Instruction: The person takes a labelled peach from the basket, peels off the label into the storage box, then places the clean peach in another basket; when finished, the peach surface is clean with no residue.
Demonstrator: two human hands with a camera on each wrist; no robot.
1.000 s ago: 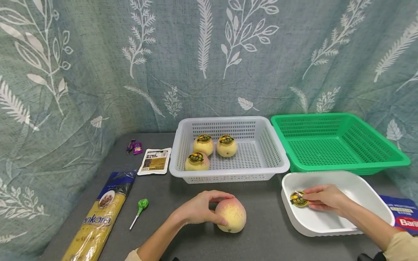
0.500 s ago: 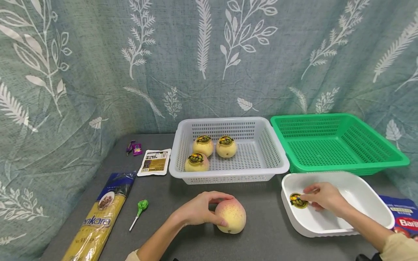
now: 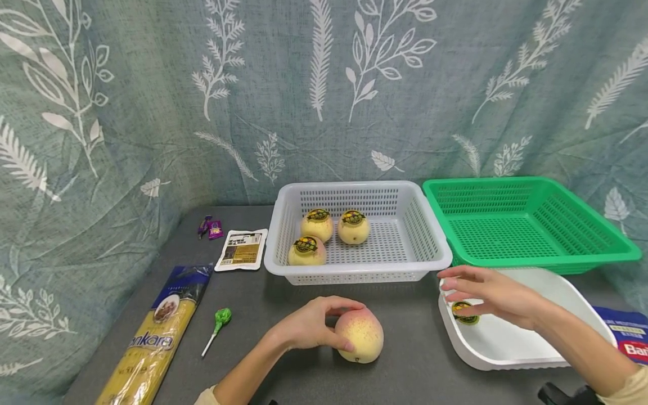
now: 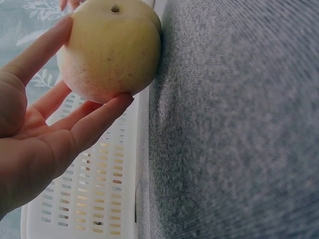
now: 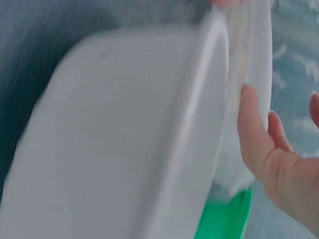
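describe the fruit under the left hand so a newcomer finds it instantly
Start at the white slotted basket mid-table. On the grey tabletop just in front of it, the left hand grips a pink-blushed yellow fruit. Unlike the three fruits inside the basket, it shows no round sticker.

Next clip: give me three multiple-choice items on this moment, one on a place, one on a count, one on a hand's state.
1. Where does the round sticker lie?
A. In the white tray
B. In the green basket
C. On the pasta pack

2. How many stickered fruits sit in the white basket?
A. One
B. Three
C. Five

3. What is the left hand doing?
A. Lying flat on the table
B. Gripping the lollipop
C. Holding the bare fruit on the table

Answers:
1. A: the sticker rests on the floor of the white tray, under the right hand, which hovers with straight fingers.
2. B: three yellow fruits, each topped with a label, stand in the white basket.
3. C: fingers and thumb curl round the unlabelled fruit, as the left wrist view also shows.
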